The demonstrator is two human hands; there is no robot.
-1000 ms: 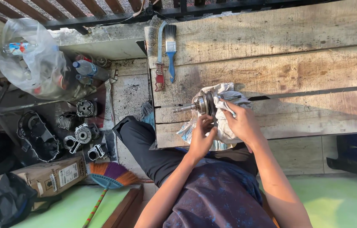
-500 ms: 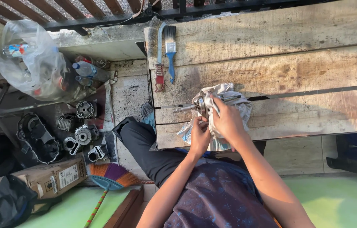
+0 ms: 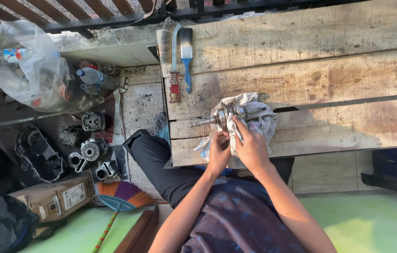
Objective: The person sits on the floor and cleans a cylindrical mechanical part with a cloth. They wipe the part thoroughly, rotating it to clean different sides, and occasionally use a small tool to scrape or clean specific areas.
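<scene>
Plank bench of weathered wood, beside a grimy floor strewn with engine parts; a plastic bag, a box and a broom lie to the side. At the bench's near edge a metal shaft rests on a crumpled rag, its long axis running across the person's front, the thin end pointing to their left. The left hand sits just below the shaft's thick middle, fingers curled and pinching the rag's edge against it. The right hand lies just beside it, fingers bent over a fold of rag pressed onto the shaft; how firmly they close cannot be told. Both hands touch the shaft from the near side, equally close. A wire brush and a paintbrush lie farther up the bench, well apart from the hands.
</scene>
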